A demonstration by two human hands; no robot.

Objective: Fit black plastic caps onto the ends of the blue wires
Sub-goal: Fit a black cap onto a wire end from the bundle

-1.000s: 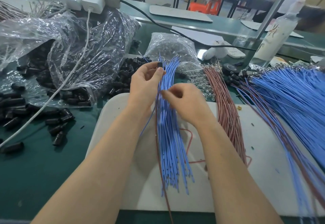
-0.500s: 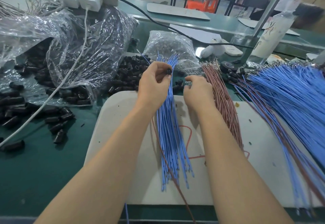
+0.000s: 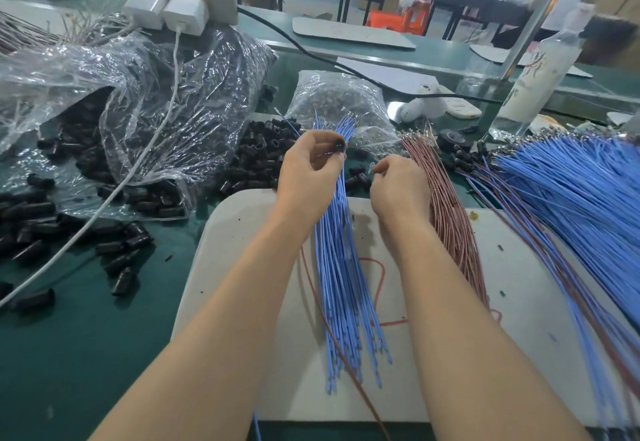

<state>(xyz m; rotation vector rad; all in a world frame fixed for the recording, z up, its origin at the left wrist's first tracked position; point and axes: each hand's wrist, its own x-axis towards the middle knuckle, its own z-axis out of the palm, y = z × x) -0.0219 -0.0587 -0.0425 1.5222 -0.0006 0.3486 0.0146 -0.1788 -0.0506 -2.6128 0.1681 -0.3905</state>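
A bundle of blue wires (image 3: 341, 288) lies lengthwise on a white board (image 3: 242, 253), its terminal ends fanned out at the far side. My left hand (image 3: 306, 177) is raised over the bundle's far part and pinches a black plastic cap (image 3: 338, 145) between thumb and fingers. My right hand (image 3: 398, 189) sits to the right of the bundle with its fingers curled, fingertips close together near a small shiny piece; whether it holds a wire end is hard to tell. Loose black caps (image 3: 256, 163) are heaped just beyond the board.
A torn clear bag (image 3: 166, 104) spills more black caps (image 3: 31, 225) over the green table at left. Pinkish-brown wires (image 3: 446, 218) lie right of my right hand, a large blue wire pile (image 3: 581, 198) further right. A white charger cable (image 3: 138, 163), a small bag of terminals (image 3: 339, 101) and a white bottle (image 3: 533, 83) stand behind.
My right hand left the blue bundle and moved forward and right, toward the far edge of the board. My left hand stayed raised with the cap, shifting slightly.
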